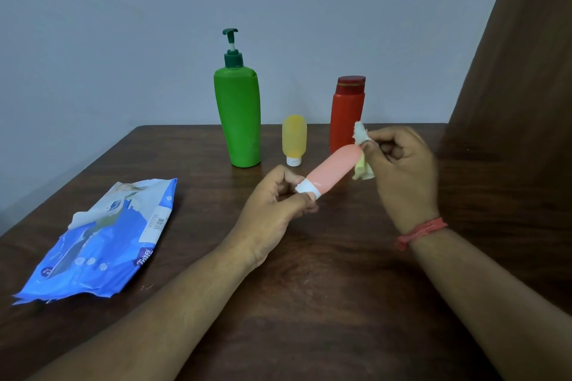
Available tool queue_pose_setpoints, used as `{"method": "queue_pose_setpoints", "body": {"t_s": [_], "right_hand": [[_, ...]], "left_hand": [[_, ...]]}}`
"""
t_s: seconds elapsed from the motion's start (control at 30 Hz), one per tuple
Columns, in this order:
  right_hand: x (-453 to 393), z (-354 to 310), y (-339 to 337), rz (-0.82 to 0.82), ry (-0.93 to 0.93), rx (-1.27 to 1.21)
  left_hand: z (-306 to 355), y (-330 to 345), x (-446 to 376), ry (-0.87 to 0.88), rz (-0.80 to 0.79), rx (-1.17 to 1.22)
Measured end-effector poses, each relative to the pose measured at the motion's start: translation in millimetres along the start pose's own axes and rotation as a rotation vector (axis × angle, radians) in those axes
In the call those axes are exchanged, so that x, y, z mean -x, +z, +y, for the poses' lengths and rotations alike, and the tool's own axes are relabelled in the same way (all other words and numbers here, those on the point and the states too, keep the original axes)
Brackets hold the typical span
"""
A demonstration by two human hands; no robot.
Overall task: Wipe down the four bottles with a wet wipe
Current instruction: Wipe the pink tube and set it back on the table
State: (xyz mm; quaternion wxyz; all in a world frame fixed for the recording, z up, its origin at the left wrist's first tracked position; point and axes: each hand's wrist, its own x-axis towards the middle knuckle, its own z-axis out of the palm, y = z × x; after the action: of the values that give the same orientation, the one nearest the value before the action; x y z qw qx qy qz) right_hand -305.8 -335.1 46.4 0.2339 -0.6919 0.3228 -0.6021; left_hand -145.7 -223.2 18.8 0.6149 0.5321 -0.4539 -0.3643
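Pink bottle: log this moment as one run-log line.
left hand: grip on pink bottle cap end | right hand: wet wipe at base | green, yellow, red bottles: standing on table

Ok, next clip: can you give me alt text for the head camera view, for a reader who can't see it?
A person's left hand holds a pink bottle by its white cap above a dark wooden table while the right hand presses a wet wipe to its far end. Green pump, yellow and red bottles stand behind; a blue wipes pack lies left.
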Motion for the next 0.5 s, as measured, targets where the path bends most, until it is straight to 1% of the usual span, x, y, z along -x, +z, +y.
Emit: {"method": "queue_pose_setpoints", "body": {"t_s": [0.07, 0.13, 0.17, 0.23, 0.27, 0.3, 0.4, 0.43, 0.5], "right_hand": [[0.6, 0.7, -0.5, -0.042, 0.019, -0.037], [5.5, -1.4, 2.9, -0.13, -0.028, -0.045], [9.0, -2.5, 5.8, -0.188, -0.082, -0.036], [16.4, -3.4, 11.9, -0.285, -0.248, 0.034], [17.9, -3.0, 13.8, -0.296, -0.318, 0.081], [16.9, -2.9, 14.1, -0.271, -0.341, 0.114], [10.9, -2.4, 8.5, -0.115, -0.264, 0.162], [11.3, -1.9, 7.6, -0.114, -0.271, 0.186], [16.3, -1.0, 9.4, -0.223, -0.373, 0.241]], "left_hand": [[0.7, 0.2, 0.8, -0.013, 0.013, 0.067], [1.7, -0.7, 0.5, -0.034, 0.043, 0.151], [1.9, -1.4, 0.0, -0.044, 0.057, 0.185], [1.5, -3.2, -1.9, -0.054, 0.075, 0.247], [1.4, -4.0, -2.5, -0.057, 0.075, 0.27], [1.3, -4.5, -3.3, -0.059, 0.067, 0.285], [2.0, -1.8, -2.9, -0.082, 0.0, 0.33], [2.4, 0.0, -2.4, -0.093, -0.028, 0.345], [3.5, 1.8, -1.5, -0.118, -0.061, 0.367]]}}
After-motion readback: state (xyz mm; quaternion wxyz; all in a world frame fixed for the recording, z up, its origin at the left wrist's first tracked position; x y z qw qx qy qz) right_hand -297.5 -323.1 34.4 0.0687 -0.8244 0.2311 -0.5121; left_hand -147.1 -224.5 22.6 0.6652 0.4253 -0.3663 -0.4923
